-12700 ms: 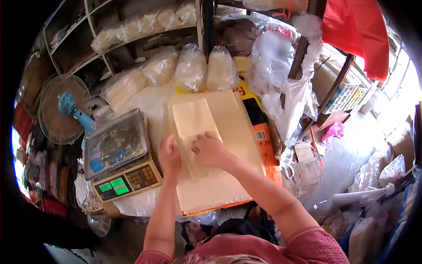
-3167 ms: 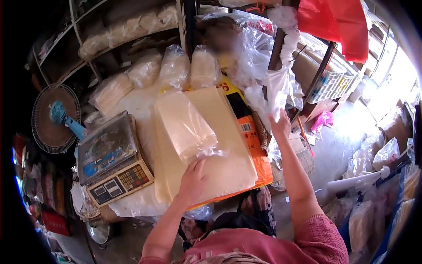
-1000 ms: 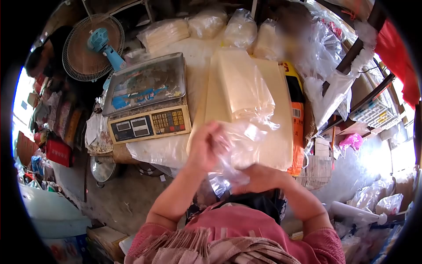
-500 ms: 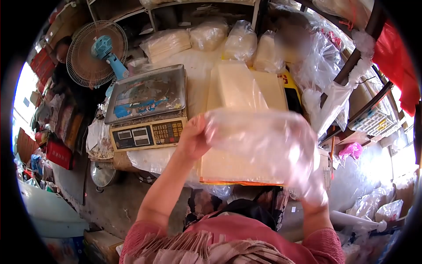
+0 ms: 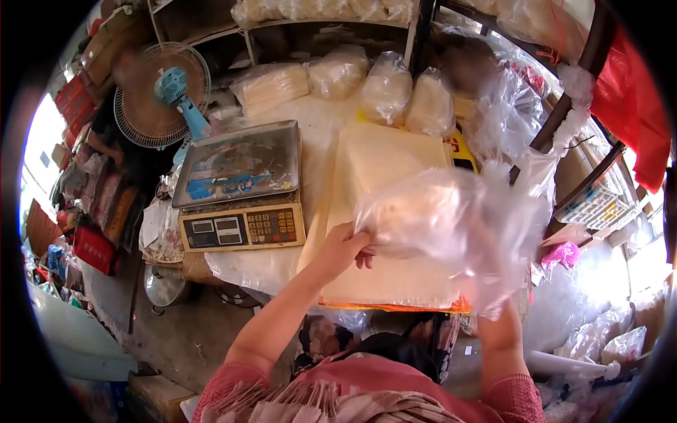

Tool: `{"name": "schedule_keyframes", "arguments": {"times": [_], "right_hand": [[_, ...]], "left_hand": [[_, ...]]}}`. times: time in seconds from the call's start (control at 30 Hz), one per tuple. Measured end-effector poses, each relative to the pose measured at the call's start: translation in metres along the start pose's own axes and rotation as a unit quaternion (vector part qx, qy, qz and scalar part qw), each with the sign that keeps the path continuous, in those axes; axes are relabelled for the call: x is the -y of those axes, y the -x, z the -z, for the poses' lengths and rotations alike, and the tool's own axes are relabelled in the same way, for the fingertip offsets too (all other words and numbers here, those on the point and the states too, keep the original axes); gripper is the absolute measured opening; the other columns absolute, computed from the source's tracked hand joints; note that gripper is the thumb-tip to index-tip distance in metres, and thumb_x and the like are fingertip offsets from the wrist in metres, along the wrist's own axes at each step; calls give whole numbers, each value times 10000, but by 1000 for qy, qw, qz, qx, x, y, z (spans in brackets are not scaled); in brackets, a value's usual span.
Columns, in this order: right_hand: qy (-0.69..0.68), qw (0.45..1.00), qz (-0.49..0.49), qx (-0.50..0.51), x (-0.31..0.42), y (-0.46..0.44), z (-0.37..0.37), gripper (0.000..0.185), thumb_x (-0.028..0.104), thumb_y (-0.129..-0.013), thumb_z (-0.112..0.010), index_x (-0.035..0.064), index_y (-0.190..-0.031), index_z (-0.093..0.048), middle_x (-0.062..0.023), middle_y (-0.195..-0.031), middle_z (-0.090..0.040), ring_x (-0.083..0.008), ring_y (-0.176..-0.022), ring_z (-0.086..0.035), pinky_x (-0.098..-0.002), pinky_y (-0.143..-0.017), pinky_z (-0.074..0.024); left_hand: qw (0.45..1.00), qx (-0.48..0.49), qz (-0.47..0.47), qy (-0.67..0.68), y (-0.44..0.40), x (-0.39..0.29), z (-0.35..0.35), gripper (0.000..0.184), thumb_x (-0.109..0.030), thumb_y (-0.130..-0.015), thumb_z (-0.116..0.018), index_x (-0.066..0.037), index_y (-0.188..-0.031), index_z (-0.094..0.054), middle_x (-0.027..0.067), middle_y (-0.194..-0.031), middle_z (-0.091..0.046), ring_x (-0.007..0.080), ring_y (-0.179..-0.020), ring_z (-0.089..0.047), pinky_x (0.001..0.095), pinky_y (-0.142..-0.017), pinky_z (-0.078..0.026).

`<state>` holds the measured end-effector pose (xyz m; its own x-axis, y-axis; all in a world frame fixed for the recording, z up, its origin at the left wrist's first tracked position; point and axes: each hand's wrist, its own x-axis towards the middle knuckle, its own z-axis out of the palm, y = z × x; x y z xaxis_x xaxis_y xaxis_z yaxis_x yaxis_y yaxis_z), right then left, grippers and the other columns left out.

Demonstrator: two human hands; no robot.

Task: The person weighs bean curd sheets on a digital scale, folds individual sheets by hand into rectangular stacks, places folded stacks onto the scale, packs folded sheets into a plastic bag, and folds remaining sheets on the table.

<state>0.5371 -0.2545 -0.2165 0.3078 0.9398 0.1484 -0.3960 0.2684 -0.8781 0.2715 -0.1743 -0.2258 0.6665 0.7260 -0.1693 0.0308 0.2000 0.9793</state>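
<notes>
A clear plastic bag (image 5: 416,211) is spread in the air above a stack of cream sheets (image 5: 381,282) on the table. My left hand (image 5: 349,248) grips its left edge between thumb and fingers. On the right, my right hand (image 5: 486,240) is covered by the bag's blurred film, perhaps inside it; its fingers cannot be made out. Behind the bag, a folded cream bundle (image 5: 377,158) lies on the stack, its lower end hidden by the film.
A scale (image 5: 240,173) stands left of the stack, a fan (image 5: 162,95) behind it. Filled plastic bags (image 5: 386,88) line the table's back. Shelving and hanging plastic stand behind. Another person's arm (image 5: 106,149) shows at left; a blurred head (image 5: 469,65) is at the back.
The crumpled plastic bag between my hands has been opened out and spread over the stack. My right hand has moved rightward under its film. Against half a second ago, my left hand is farther right.
</notes>
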Motion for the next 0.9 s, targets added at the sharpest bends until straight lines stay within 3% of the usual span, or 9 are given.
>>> {"name": "schedule_keyframes", "arguments": {"times": [0.2,0.33,0.43,0.53,0.63,0.73,0.83,0.87,0.9], "right_hand": [[-291,954,-74,2,-1,-50,-11,372,250,-866,-572,58,-1183,-536,-44,-884,-598,-131,-690,-552,-290,-576,-498],[-472,859,-118,161,-8,-39,-22,356,259,-868,-571,65,-1164,-548,-13,-807,-578,-94,-620,-515,-286,-558,-494],[-437,868,-103,211,-7,-38,-30,323,250,-872,-563,72,-1141,-557,-12,-746,-560,-76,-587,-496,-309,-623,-507],[-438,887,-84,122,-14,-39,-23,301,277,-884,-555,86,-1117,-571,0,-726,-566,-79,-568,-497,-316,-670,-516],[-320,940,-95,-79,19,-23,-73,290,314,-891,-556,104,-1090,-579,12,-737,-585,-93,-574,-531,-305,-677,-524],[-154,970,-135,-130,14,-18,-73,256,339,-884,-571,133,-1037,-588,29,-741,-600,-110,-604,-573,-306,-653,-533],[-104,984,-136,-49,-4,-24,-30,226,345,-884,-574,160,-1014,-576,34,-755,-606,-115,-640,-594,-269,-534,-503],[-103,985,-132,-33,-7,-28,-19,206,348,-889,-567,180,-1007,-567,40,-770,-605,-111,-623,-588,-237,-438,-436],[-93,987,-122,-47,-8,-31,-13,198,346,-892,-561,184,-1007,-566,44,-769,-605,-108,-618,-587,-231,-425,-417]], "left_hand": [[967,69,-114,217,7,-43,-26,243,-120,-930,-490,65,-1051,-592,174,-943,-649,262,-886,-653,362,-810,-527],[942,81,-120,302,3,-41,-27,247,-63,-918,-503,65,-1119,-566,191,-1080,-619,285,-1022,-617,369,-930,-485],[927,115,-140,329,-1,-35,-30,262,-10,-896,-511,61,-1144,-550,193,-1147,-595,304,-1083,-585,376,-961,-464],[913,136,-182,340,-11,-27,-24,269,22,-874,-509,62,-1138,-544,190,-1185,-579,324,-1139,-546,396,-987,-443],[910,114,-187,352,-13,-22,-18,285,95,-827,-495,61,-1102,-562,196,-1185,-581,333,-1167,-523,424,-990,-435],[898,90,-155,402,-14,-23,-19,217,56,-808,-522,72,-1013,-592,216,-1114,-607,345,-1078,-578,428,-954,-453],[854,152,-159,471,-34,-10,27,166,-42,-801,-570,77,-912,-604,213,-898,-643,342,-930,-622,420,-908,-476],[878,56,-147,452,-22,-36,26,211,-166,-810,-614,44,-811,-594,163,-694,-613,292,-725,-632,386,-760,-522],[910,14,-119,396,-28,-42,33,209,-175,-815,-617,31,-796,-590,146,-660,-601,271,-684,-625,377,-708,-520]]}}
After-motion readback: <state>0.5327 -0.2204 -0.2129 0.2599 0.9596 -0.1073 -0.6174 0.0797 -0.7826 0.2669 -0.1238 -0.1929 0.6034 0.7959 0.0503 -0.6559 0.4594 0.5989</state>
